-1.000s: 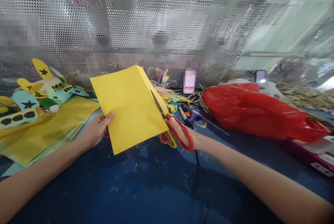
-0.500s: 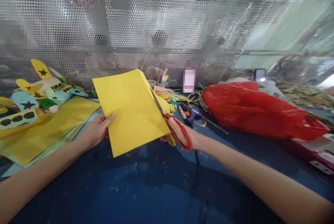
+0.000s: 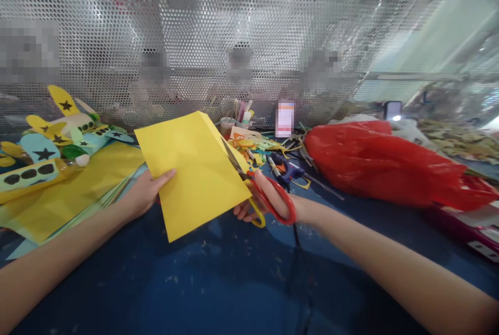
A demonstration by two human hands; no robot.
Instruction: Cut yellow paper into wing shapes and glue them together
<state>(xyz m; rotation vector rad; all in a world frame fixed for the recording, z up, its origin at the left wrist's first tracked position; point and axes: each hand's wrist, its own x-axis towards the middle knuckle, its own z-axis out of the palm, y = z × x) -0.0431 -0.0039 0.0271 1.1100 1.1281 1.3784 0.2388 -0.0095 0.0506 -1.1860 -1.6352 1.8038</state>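
Observation:
My left hand (image 3: 150,189) pinches the left edge of a yellow sheet of paper (image 3: 191,174), thumb on top and the other fingers hidden beneath. The sheet is held up, tilted, above the blue table (image 3: 187,283). In my right hand (image 3: 268,194) are scissors (image 3: 277,201) with a red and a yellow handle loop; my thumb passes through the red one. Their dark blades lie along the right side of the sheet, where a narrow strip is partly cut and bends away. The lower blade is hidden by the paper.
Paper-covered toy planes (image 3: 42,168) and stacked coloured paper (image 3: 86,184) lie at left. Behind the sheet are paper scraps (image 3: 249,142), a blue glue gun (image 3: 290,171) and a lit phone (image 3: 285,119). A red plastic bag (image 3: 385,163) fills the right, before a perforated metal screen (image 3: 195,33).
The yellow sheet has dropped slightly and shifted a little left. The scissor handles have spread wider apart, and my right fingers show more below the paper.

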